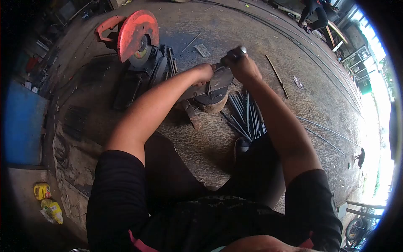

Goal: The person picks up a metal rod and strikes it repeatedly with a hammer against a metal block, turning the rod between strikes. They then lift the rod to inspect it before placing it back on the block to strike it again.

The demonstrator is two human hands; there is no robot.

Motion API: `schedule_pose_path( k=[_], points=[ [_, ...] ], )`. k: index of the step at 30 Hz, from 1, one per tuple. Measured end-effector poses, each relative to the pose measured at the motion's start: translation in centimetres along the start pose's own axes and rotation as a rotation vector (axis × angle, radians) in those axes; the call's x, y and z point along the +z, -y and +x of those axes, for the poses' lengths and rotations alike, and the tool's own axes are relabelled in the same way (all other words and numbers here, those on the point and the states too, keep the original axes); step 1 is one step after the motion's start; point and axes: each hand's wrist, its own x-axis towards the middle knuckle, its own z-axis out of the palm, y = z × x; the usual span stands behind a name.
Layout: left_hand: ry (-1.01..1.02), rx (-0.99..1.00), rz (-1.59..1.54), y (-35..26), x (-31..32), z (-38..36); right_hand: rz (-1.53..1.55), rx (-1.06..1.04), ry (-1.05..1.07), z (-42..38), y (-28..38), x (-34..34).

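Note:
My left hand (203, 74) is closed at the left end of a dark metal piece above a round block (213, 105); what exactly its fingers grip is too small to tell. A little to the right, my right hand (243, 67) wraps round a dark tool with a shiny rounded end (240, 51). Under both hands lies a flat metal plate (220, 80), with a thin upright piece (209, 87) near its middle. Several metal rods (247, 113) lie on the ground just right of the block.
An orange cut-off saw (136, 35) stands at the upper left. A thin stick (277, 77) and long rods (323, 132) lie to the right. Yellow packages (51, 210) are at the lower left. Another person (317, 14) is at the upper right.

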Motion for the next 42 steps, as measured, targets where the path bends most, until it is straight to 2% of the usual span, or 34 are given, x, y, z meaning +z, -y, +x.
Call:
schedule_pose_path(
  k=[1, 3, 5, 7, 9, 11, 12, 13, 15, 17, 19, 21, 23, 24, 26, 27, 29, 32, 33, 34, 35, 36, 37, 39, 41, 42],
  points=[
    [0.015, -0.039, 0.011, -0.1, -0.4, 0.2, 0.007, -0.003, -0.016, 0.4, -0.8, 0.2],
    [-0.052, -0.014, 0.042, 0.2, -0.3, 0.4, -0.068, 0.119, 0.095, 1.2, -2.2, 0.0],
    [-0.002, 0.001, -0.007, 0.8, -0.1, 1.0, -0.138, 0.164, 0.098, 0.2, 0.3, -3.4],
    [-0.031, -0.060, -0.035, 0.0, -0.2, 0.3, 0.302, -0.082, -0.230, 0.0, 1.6, -5.3],
    [0.093, -0.007, -0.144, 0.2, -0.8, 0.1, 0.366, -0.251, -0.558, -0.3, 4.2, -8.1],
    [0.076, 0.003, -0.137, 0.2, -0.7, -0.2, 0.373, -0.224, -0.620, -0.3, 5.4, -10.3],
    [0.068, -0.008, -0.141, 0.2, -0.7, 0.0, 0.332, -0.292, -0.689, -0.2, 5.6, -10.2],
    [0.061, -0.019, -0.146, 0.2, -0.6, 0.1, 0.334, -0.290, -0.691, -0.3, 5.6, -9.7],
    [0.069, -0.036, -0.144, 0.2, -0.8, 0.5, 0.296, -0.172, -0.434, -0.2, 4.5, -6.8],
    [0.081, -0.048, -0.135, 0.3, -0.1, 0.4, -0.094, 0.167, 0.056, 0.5, 0.2, 0.4],
    [0.019, -0.009, -0.023, 0.3, -0.4, -0.2, 0.021, 0.085, 0.037, 1.4, -2.3, 2.5],
    [-0.007, -0.015, 0.069, 0.3, -0.3, -0.2, 0.130, -0.004, 0.057, 1.2, -1.8, 2.3],
    [-0.048, -0.041, 0.100, 0.1, -0.1, 0.1, 0.308, 0.175, 0.088, 0.3, 0.8, -1.4],
    [-0.049, -0.040, 0.105, 1.0, 0.1, 1.3, 0.294, 0.122, -0.050, 0.4, 1.2, -1.9],
    [-0.397, 0.584, 0.496, 3.8, 1.0, 4.4, 0.281, 0.057, -0.269, -0.1, 3.9, -5.6],
    [-0.398, 0.578, 0.486, 3.3, 1.0, 3.4, 0.442, -0.133, -0.406, 0.5, 4.0, -6.4],
    [-0.386, 0.393, 0.496, 0.9, 1.0, -0.8, 0.527, -0.155, -0.526, -0.7, 6.4, -9.8],
    [-0.387, 0.344, 0.515, 0.2, 1.3, -1.9, 0.470, -0.216, -0.567, -1.2, 5.8, -8.8],
    [-0.409, 0.333, 0.514, 0.1, 1.4, -2.0, 0.330, -0.228, -0.499, -1.6, 5.3, -7.6],
    [-0.407, 0.335, 0.514, 0.3, 1.6, -1.8, 0.217, -0.129, -0.375, 1.0, 0.7, -2.5],
    [-0.395, 0.356, 0.543, 0.7, 1.6, -1.3, 0.015, 0.159, -0.028, -0.9, 2.3, -2.4],
    [-0.386, 0.380, 0.575, 0.6, 1.5, -1.0, 0.013, 0.053, -0.032, 0.3, -1.2, 1.9],
    [-0.394, 0.388, 0.587, 0.0, 1.2, -1.1, 0.020, 0.052, -0.047, 0.8, -1.2, 1.3],
    [-0.381, 0.307, 0.577, -0.1, 1.7, -1.7, 0.088, 0.181, 0.116, 0.6, -0.5, 0.1],
    [-0.414, 0.323, 0.585, 0.2, 1.6, -1.8, 0.137, 0.138, 0.103, 0.5, -0.1, -1.2],
    [-0.441, 0.343, 0.593, 0.2, 1.6, -1.6, 0.139, 0.103, -0.112, 0.1, 1.2, -2.9]
  ],
)
